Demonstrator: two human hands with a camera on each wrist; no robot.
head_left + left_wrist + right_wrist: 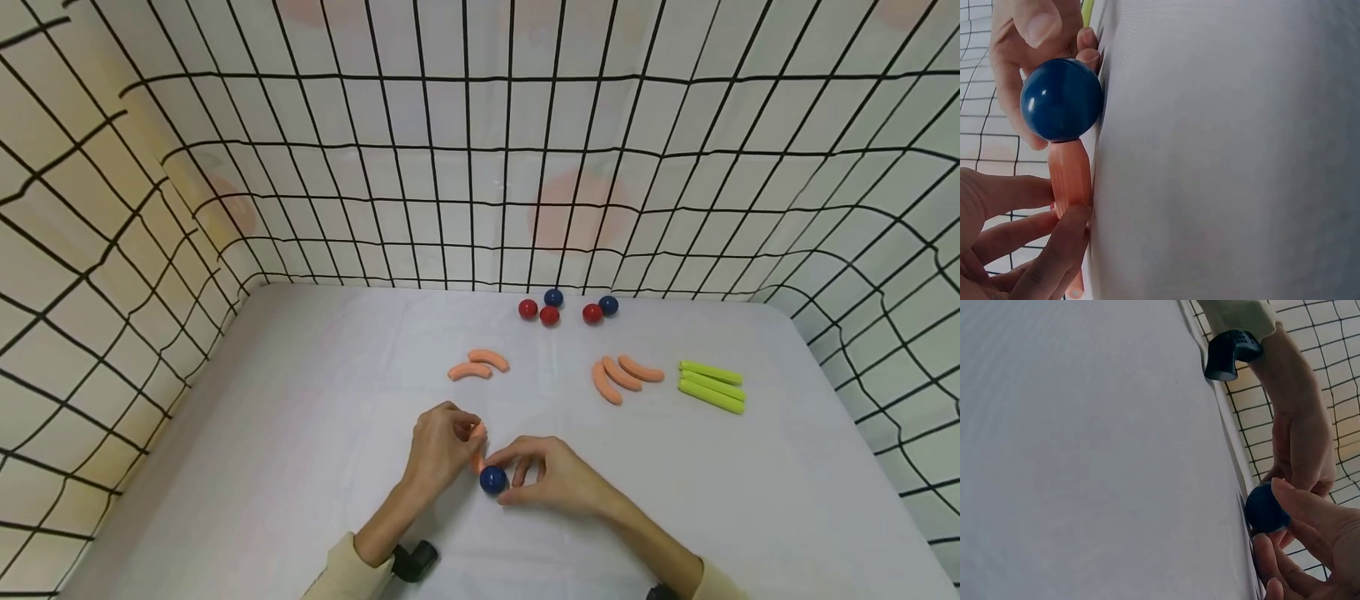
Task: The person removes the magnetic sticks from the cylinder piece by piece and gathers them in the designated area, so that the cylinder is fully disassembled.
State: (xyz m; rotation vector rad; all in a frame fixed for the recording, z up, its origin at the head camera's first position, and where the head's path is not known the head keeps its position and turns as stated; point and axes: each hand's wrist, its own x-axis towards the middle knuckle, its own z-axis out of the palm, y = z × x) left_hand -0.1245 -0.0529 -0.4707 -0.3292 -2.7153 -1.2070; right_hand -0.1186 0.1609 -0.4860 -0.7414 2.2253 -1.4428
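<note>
My left hand [441, 446] pinches a curved orange stick [477, 450] between thumb and fingers, low over the white table. At the stick's near end, a glossy blue ball [493, 480] meets it end to end, as the left wrist view shows with the ball [1062, 100] against the stick [1070, 175]. From the other side, my right hand [558, 479] holds the ball with thumb and index finger at its edges. In the right wrist view, its thumb [1307, 503] lies on the upper side of the ball [1266, 509], and the left hand is partly hidden behind.
Two orange sticks [470, 371] lie beyond the hands, with three more [621, 375] farther right. Several green sticks [711, 387] lie at the right. Red balls [550, 316] and blue balls [553, 297] sit near the back. Black wire mesh [487, 200] borders the white table [300, 400].
</note>
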